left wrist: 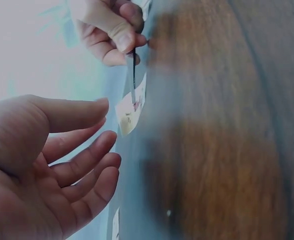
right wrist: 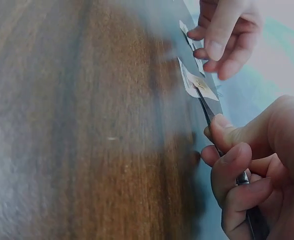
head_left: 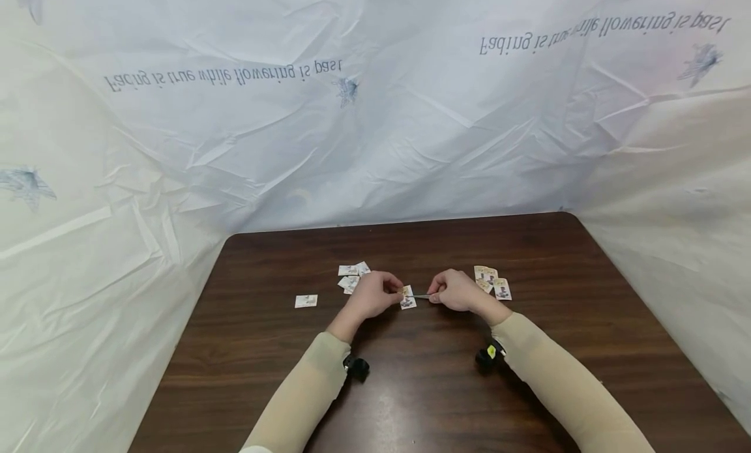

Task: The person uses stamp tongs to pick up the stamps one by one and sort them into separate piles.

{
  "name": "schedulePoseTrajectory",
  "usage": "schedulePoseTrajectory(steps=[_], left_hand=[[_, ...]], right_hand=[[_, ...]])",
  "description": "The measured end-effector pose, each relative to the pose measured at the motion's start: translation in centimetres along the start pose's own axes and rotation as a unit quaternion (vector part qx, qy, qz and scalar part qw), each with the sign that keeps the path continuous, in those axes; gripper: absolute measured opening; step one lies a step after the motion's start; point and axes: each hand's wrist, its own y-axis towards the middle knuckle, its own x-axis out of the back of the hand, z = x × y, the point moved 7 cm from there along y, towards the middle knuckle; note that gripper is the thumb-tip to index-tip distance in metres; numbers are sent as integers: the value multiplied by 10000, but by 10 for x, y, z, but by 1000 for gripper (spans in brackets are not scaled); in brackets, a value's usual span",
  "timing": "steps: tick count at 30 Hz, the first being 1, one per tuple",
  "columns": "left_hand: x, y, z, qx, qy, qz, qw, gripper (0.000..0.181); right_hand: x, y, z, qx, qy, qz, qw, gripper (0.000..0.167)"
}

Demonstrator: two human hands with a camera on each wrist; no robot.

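A small printed card (head_left: 407, 304) is between the two hands, in the middle of the head view. My right hand (head_left: 457, 291) grips a slender pointed metal tool (right wrist: 205, 108) with a dark handle; its exact kind cannot be told. The tool's tip meets the face of the card, which looks slightly bent in the right wrist view. On the card's other side is my left hand (left wrist: 79, 165), its fingers loosely curved and the thumb apart, holding nothing. In the left wrist view its fingertips are close to the card's edge without gripping it.
Beyond the left hand lie several small cards (head_left: 349, 270), loosely overlapping. A single card (head_left: 306, 301) lies further left. Another group of cards (head_left: 485, 276) is spread past the right hand. The brown wooden table (head_left: 399, 401) backs onto a hanging white sheet (head_left: 375, 160).
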Motion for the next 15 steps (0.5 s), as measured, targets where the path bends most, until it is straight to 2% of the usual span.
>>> schedulePoseTrajectory(steps=[7,15], left_hand=[[10,-6,-2,-81,-148,-103,9998,15],[24,-17,3,40,-358,-73,9993,19]], right_hand=[[3,-7,-9,-54,395,-177,9990,4],[10,-18,-14,12,617,-307,9976,6]])
